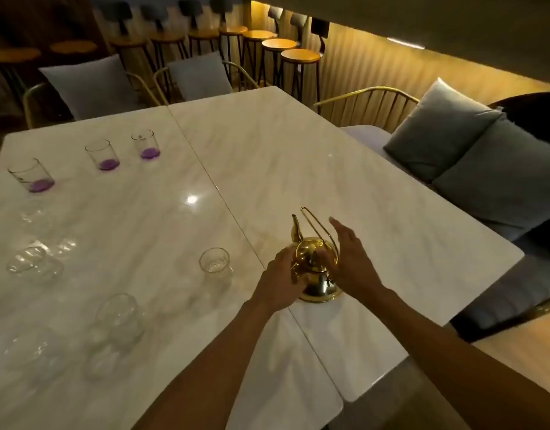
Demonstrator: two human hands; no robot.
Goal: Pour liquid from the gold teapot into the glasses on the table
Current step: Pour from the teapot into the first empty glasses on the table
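Note:
The gold teapot [314, 268] stands upright on the white marble table [298, 156], spout pointing away, its tall wire handle raised. My left hand [281, 279] rests against the pot's left side, fingers wrapped on its body. My right hand [349, 259] is just right of the pot with fingers spread, close to the handle. A clear glass [215, 265] stands left of the pot. Another clear glass [120, 318] sits nearer the front left. Three glasses with purple bases stand at the far left: [33, 176], [103, 155], [146, 144].
Several more clear glasses [31, 265] crowd the left edge, hard to make out. A seam [211, 178] runs between the two tabletops. Chairs with grey cushions [447, 125] line the far and right sides; bar stools [300, 55] stand behind.

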